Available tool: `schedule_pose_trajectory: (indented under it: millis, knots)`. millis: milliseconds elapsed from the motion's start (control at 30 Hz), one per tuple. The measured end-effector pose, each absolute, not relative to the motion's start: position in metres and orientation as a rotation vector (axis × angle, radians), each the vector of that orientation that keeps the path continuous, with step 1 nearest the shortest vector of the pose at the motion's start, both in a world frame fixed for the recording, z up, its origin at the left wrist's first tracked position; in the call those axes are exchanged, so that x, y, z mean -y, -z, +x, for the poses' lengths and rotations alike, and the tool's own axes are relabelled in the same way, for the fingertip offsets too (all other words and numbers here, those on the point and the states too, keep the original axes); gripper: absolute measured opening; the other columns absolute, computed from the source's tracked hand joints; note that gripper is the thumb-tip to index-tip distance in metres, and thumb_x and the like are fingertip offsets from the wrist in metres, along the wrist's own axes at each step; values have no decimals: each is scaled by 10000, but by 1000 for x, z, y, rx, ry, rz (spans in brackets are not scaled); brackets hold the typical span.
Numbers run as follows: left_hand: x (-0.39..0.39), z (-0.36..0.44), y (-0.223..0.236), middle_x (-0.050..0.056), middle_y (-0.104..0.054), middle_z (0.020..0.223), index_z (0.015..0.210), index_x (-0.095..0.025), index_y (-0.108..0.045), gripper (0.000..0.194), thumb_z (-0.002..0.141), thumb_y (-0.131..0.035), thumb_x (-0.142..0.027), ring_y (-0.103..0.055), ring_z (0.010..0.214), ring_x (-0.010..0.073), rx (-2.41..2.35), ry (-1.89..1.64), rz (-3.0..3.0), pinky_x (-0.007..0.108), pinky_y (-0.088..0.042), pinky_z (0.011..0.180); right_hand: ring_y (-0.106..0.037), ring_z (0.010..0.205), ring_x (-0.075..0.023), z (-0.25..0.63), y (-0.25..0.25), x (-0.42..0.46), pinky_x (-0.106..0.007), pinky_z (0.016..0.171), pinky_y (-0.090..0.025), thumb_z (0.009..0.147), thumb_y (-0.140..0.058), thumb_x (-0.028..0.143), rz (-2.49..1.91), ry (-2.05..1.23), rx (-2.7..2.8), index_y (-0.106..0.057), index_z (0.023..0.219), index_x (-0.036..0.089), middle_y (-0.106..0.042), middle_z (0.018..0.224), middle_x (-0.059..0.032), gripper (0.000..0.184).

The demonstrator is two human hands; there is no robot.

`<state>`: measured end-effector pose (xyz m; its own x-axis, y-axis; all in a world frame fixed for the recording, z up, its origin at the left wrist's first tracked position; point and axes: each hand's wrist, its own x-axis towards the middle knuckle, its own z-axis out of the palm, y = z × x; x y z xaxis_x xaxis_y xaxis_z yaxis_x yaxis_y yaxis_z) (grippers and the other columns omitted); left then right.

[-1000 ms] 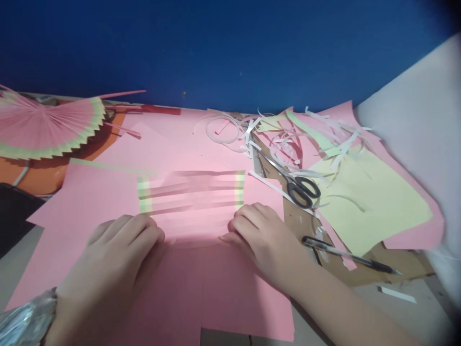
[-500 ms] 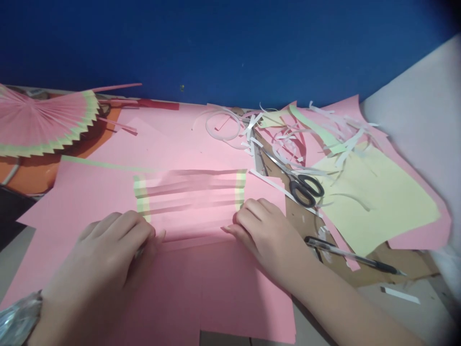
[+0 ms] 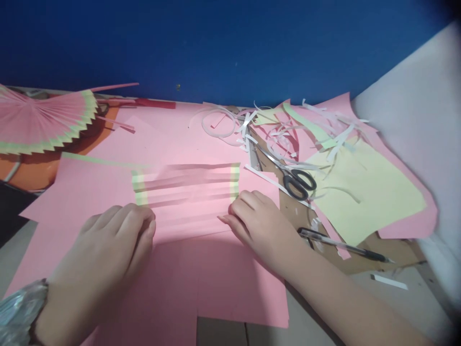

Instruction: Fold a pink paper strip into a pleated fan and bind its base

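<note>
Creased paper [image 3: 189, 192], pink with green-yellow ends, lies crosswise between both hands, on top of pink sheets [image 3: 241, 283]. Left hand [image 3: 108, 242]: thumb against curled fingers, pinching the near left corner; exact contact hidden. Right hand [image 3: 261, 228]: fingers bunched, pinching the near right end, thumb tip along the near edge. Step looks like pleating. To do it well: hold both ends level, match each fold to the width of the creases above, line up the coloured ends so the bands stack, then press from middle out to both corners. Near edge slants up a bit to the right, so squaring it before creasing seems wise. Loose sheets underneath could slide; light pressure is better. Scissors [image 3: 300, 184] and pen [image 3: 345, 245] lie apart, right side.
</note>
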<state>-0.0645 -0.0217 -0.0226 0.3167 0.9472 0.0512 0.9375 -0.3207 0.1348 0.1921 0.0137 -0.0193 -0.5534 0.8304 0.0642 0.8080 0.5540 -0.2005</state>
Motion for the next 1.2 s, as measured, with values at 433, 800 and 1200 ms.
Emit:
schedule_pose_trajectory:
  millis: [433,800,1200]
  knots:
    - [23,-60,17,88,-459,1043,1025,-243,-508,196,868,-394,-217,-430,968,291,-1768,-273,2518,476,-379,823,-504,843,-189,200,18,-11,-332,736,-398,870,-484,165,-1073,58,2623,-555,923,169,-595,915,-62,89]
    - [20,-60,12,77,-535,992,881,-231,-570,173,843,-424,-147,-423,932,274,-1627,-405,2538,471,-354,802,-515,813,-139,193,16,-2,-305,725,-404,844,-479,83,-628,203,2784,-606,886,170,-642,915,1,159]
    - [18,-57,9,25,-624,889,937,-242,-610,153,814,-558,-316,-523,869,219,-1335,-507,2535,402,-336,804,-524,791,-157,196,20,-10,-313,729,-414,892,-466,210,-852,-240,2579,-578,859,143,-625,824,-55,134]
